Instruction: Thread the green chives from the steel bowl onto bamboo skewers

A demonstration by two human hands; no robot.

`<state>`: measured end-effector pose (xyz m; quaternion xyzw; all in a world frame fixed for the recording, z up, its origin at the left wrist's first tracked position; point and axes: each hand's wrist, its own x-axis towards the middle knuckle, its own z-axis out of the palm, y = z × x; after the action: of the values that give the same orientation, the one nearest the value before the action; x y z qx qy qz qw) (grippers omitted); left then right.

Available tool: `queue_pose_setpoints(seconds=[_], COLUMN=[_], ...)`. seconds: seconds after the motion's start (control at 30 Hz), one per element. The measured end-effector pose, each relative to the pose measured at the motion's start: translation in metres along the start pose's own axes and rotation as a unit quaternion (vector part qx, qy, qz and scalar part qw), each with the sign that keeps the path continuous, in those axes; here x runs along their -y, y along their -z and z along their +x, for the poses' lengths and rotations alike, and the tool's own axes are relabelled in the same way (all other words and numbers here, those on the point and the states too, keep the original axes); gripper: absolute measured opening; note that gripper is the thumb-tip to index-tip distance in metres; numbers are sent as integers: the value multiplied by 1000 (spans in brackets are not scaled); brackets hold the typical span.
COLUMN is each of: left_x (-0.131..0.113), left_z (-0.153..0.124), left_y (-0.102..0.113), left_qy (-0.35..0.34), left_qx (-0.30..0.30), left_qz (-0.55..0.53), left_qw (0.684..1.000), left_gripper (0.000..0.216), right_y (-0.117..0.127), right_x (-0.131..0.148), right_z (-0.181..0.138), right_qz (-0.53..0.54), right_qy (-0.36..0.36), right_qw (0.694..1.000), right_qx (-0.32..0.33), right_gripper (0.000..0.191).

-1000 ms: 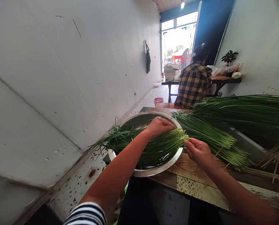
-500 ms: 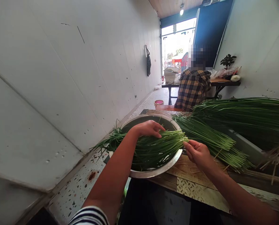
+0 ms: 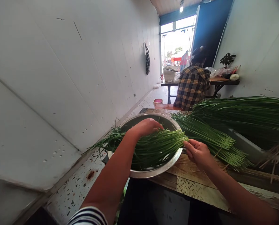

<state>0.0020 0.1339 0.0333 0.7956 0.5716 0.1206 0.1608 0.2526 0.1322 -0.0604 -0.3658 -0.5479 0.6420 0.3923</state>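
Observation:
A bundle of long green chives lies across a steel bowl at the wooden table's left end. My left hand rests palm down on the top of the bundle, fingers curved over the stalks. My right hand sits at the cut ends of the bundle by the bowl's right rim, fingers together against the stalk tips.
More chives are heaped on the table to the right, with a bigger pile behind. A person in a plaid shirt sits ahead at another table. A white wall runs along the left; a pink bucket stands on the floor.
My left hand slid left along the top of the bundle and then curled its fingers down onto the stalks. My right hand stayed at the cut ends.

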Motion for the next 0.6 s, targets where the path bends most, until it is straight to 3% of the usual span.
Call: queue_pose_setpoints(seconds=[0.07, 0.3, 0.47, 0.6], left_x=[0, 21, 17, 16], left_z=[0, 12, 14, 19], left_y=[-1, -26, -31, -37], left_qy=[2, 66, 63, 84], left_qx=[-17, -49, -25, -108], left_qz=[1, -250, -266, -268], left_qw=[1000, 965, 962, 954], left_gripper=[34, 43, 30, 27], right_y=[0, 1, -2, -2], right_x=[0, 1, 3, 4], right_z=[0, -1, -1, -2], right_qz=[-1, -38, -45, -53], right_qy=[1, 14, 16, 20], right_qw=[1000, 999, 999, 998], right_qx=[2, 2, 0, 2], right_gripper=[41, 43, 44, 43])
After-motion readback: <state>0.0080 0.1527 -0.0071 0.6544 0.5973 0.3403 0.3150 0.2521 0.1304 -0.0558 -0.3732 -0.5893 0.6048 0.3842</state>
